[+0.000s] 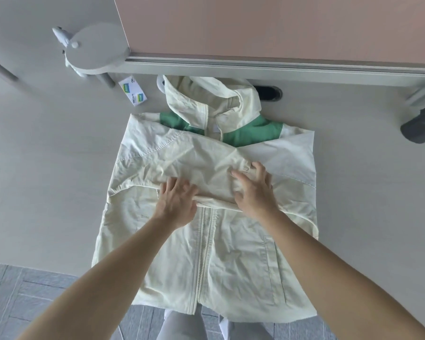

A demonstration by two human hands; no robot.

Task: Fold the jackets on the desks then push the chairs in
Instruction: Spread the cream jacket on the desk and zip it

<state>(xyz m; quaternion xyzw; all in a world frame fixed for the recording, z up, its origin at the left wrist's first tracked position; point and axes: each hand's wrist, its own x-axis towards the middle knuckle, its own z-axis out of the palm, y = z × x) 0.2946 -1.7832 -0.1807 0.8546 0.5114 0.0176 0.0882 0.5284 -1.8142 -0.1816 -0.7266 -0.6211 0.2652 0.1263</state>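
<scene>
A cream hooded jacket point(221, 253) with green shoulder panels lies front-up on the pale desk point(47, 168), hood toward the partition, hem hanging over the near edge. Both sleeves are folded across the chest; the left one lies on top. My left hand point(176, 204) rests flat with spread fingers on that folded sleeve near the zip. My right hand point(254, 190) presses with straight fingers on the sleeve's cuff end, right of the zip.
A pink-beige partition point(268, 25) with a grey rail stands behind the desk. A round grey stand point(96, 47) sits back left, beside a small white card box point(132, 90). A cable hole point(268, 93) opens behind the hood. A dark grey object point(420, 126) lies far right. Grey floor tiles point(22, 298) show below.
</scene>
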